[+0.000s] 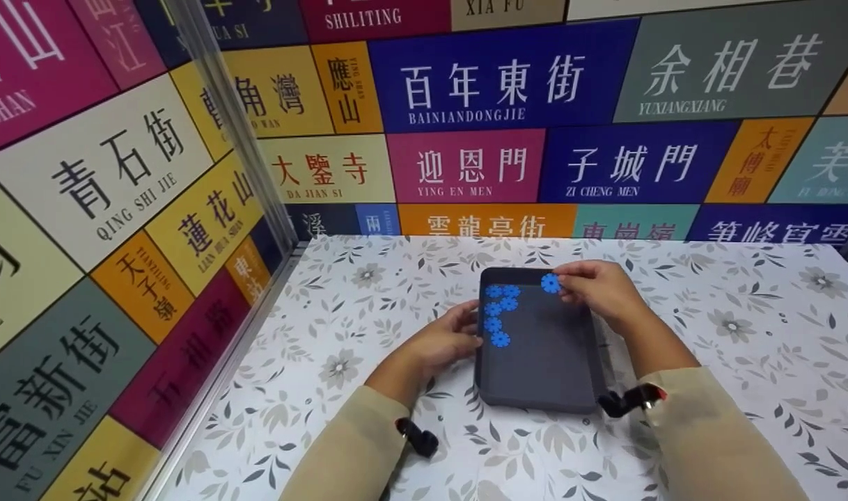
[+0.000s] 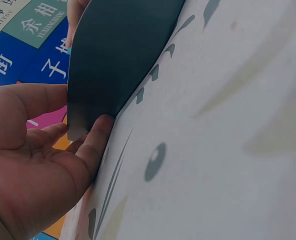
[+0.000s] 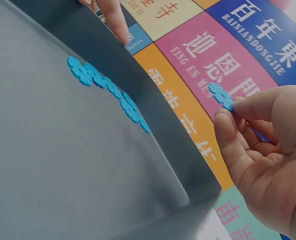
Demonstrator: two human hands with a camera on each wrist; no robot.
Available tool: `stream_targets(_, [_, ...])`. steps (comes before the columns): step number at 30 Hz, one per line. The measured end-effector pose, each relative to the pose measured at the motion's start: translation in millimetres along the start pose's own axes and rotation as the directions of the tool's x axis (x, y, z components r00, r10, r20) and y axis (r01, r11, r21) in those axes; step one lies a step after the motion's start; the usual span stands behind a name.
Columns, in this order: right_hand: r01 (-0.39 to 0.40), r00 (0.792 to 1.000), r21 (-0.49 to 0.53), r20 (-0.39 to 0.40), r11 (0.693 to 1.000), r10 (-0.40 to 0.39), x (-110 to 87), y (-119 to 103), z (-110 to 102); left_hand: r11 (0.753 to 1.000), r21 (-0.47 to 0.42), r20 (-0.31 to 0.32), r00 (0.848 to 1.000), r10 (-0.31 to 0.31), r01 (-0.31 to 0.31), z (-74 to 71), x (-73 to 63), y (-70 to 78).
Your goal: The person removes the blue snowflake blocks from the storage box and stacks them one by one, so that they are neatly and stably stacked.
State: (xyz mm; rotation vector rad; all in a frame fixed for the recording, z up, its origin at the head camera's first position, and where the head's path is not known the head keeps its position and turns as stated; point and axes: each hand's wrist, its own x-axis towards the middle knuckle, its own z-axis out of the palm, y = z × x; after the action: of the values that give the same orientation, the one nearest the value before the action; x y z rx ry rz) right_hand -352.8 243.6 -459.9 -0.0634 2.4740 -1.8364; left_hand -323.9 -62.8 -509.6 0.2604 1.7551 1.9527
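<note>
A dark grey rectangular tray (image 1: 542,376) lies on the table. Inside it, several blue flower-shaped plastic discs (image 1: 493,325) line the left wall and the far left corner. My right hand (image 1: 600,292) pinches one more blue flower-shaped disc (image 3: 221,96) between thumb and fingertips, above the tray's far right corner. The left hand (image 1: 443,341) rests against the tray's left side. In the left wrist view its fingers (image 2: 95,142) touch the outer wall low down, near the tabletop.
A white tablecloth (image 1: 368,417) with grey leaves and flowers covers the table. Colourful panels (image 1: 466,167) with Chinese lettering rise behind and to the left, meeting at a metal corner post (image 1: 246,118). Black straps (image 1: 418,438) are on both wrists.
</note>
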Motion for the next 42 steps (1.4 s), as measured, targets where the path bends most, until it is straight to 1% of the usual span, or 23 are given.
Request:
stream_targets(2, [-0.010, 1.000, 0.018, -0.021, 1.000, 0.011, -3.8, 2.6, -8.1, 1.000, -0.002, 0.002, 1.000, 0.005, -0.005, 0.0, 0.3, -0.3])
stream_targets(6, [-0.045, 0.998, 0.062, -0.040, 0.997, 0.048, -10.4, 9.1, -24.7, 1.000, 0.005, 0.007, 1.000, 0.006, -0.006, -0.4, 1.0, -0.6])
stream_targets(13, [-0.077, 0.995, 0.035, -0.069, 0.996, 0.079, -19.6, 28.6, -53.4, 1.000, 0.018, 0.003, 1.000, 0.003, -0.003, -1.2, 0.7, -1.4])
stream_targets(19, [-0.120, 0.989, 0.093, -0.078, 0.988, 0.127, -21.9, 45.5, -73.5, 1.000, 0.022, -0.008, 1.000, 0.003, -0.003, -2.0, 0.1, -1.6])
stream_targets(21, [-0.145, 0.984, 0.090, -0.091, 0.985, 0.153, -22.6, 51.0, -78.5, 1.000, 0.015, -0.003, 1.000, 0.004, -0.004, -1.9, 0.1, -1.5])
stream_targets(25, [-0.189, 0.976, 0.049, -0.098, 0.981, 0.193, -23.4, 62.5, -84.9, 1.000, 0.005, 0.002, 1.000, 0.004, -0.004, -1.4, 0.4, -1.3])
stream_targets(29, [-0.207, 0.975, -0.002, -0.088, 0.978, 0.206, -23.4, 70.8, -88.1, 1.000, 0.011, -0.004, 1.000, -0.001, 0.001, -1.3, 0.6, -0.9])
stream_targets(36, [-0.214, 0.974, -0.043, -0.091, 0.976, 0.210, -22.4, 78.3, -88.4, 1.000, 0.024, -0.012, 1.000, -0.012, 0.012, -1.6, 0.9, -0.8])
stream_targets(42, [-0.251, 0.963, -0.066, -0.122, 0.966, 0.241, -20.3, 81.3, -88.0, 1.000, 0.017, -0.005, 1.000, -0.011, 0.011, -1.6, 0.6, -0.8])
